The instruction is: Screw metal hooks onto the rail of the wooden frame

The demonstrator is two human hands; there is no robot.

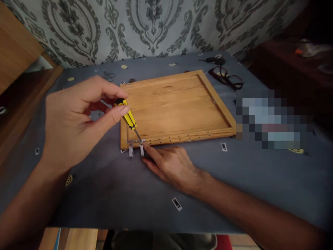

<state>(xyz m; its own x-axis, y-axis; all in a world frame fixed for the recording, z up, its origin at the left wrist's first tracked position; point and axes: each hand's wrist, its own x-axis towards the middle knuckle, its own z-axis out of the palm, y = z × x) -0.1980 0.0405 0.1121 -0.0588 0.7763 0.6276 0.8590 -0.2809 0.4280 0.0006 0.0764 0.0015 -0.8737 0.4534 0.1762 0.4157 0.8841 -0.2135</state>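
Centre-left: left hand (75,119) pinches screwdriver (130,120), right hand (179,168) touches metal fitting (142,150), grip unclear; likely screw-turning, needs steady pressure

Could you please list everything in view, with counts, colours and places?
wooden panel: one, light brown, mid-table
screwdriver: one, yellow and black, tip at the fittings
metal fittings: two visible parts, silver, panel's near left corner
small metal bits: count unclear, silver, behind left hand
eyeglasses: one pair, dark, beyond panel's right side
dark items: count unclear, black, far right of table
tablecloth: one, blue-grey with prints, under panel
patterned backdrop: one, grey, behind table
wooden furniture: one piece, brown, left
pixelated patch: contents hidden, right
left hand: one, bare, holding screwdriver
right hand: one, bare, fingers at fittings
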